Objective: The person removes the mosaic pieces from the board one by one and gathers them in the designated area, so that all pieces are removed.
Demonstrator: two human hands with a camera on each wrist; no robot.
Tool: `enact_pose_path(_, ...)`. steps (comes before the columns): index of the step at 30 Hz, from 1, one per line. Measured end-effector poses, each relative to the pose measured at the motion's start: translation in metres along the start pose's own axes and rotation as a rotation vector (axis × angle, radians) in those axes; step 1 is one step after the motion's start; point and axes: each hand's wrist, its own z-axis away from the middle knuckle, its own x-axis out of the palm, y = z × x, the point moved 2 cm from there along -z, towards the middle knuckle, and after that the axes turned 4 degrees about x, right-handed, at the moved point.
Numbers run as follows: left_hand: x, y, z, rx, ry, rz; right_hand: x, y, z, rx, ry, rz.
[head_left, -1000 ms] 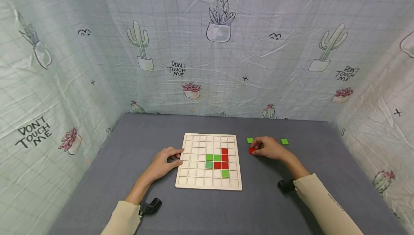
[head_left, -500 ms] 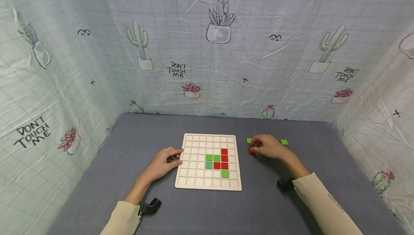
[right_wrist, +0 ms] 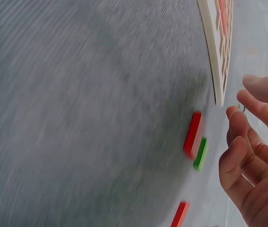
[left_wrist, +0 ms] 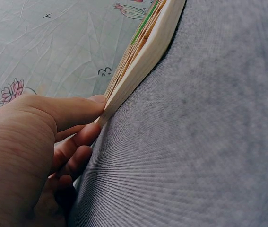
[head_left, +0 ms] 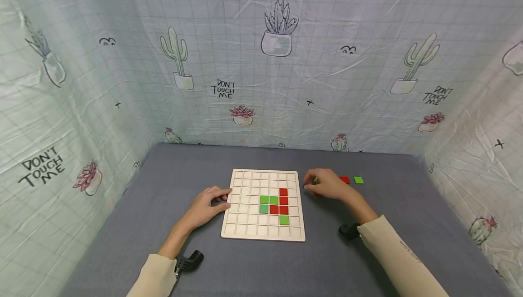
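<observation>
A pale wooden grid board (head_left: 243, 220) lies on the table, with several red tiles (head_left: 283, 200) and green tiles (head_left: 263, 200) in its cells. At the left edge, thumb and forefinger of the left hand (head_left: 206, 205) touch the board, spread apart. Right of the board, the right hand (head_left: 324, 183) hovers over loose tiles. In the right wrist view its thumb stands apart from the loosely bent fingers (right_wrist: 235, 151), and nothing shows between them. Below lie a red tile (right_wrist: 194, 135) and a green tile (right_wrist: 201, 153), mostly hidden by the hand in the head view.
Farther right on the dark table (head_left: 278, 269) lie another loose red tile (head_left: 345, 180) and a green tile (head_left: 358, 180). A cloth printed with cacti (head_left: 278, 79) hangs behind and on both sides. Each wrist bears a black camera mount.
The right hand has moved left toward the board, off the nearer red tile, uncovering the farther red tile. Both tiles stay on the table. The left hand and the board keep their places.
</observation>
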Motion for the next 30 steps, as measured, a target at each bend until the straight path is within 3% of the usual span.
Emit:
enact_pose_path(16,0.0,-0.003,-0.001,-0.006,-0.006,-0.008,0.022,-0.034,-0.028,-0.028,-0.086,-0.04)
enact_pose_path(30,0.0,-0.004,-0.001,0.003,-0.004,-0.015,0.031,-0.044,-0.03,-0.021,-0.107,-0.005)
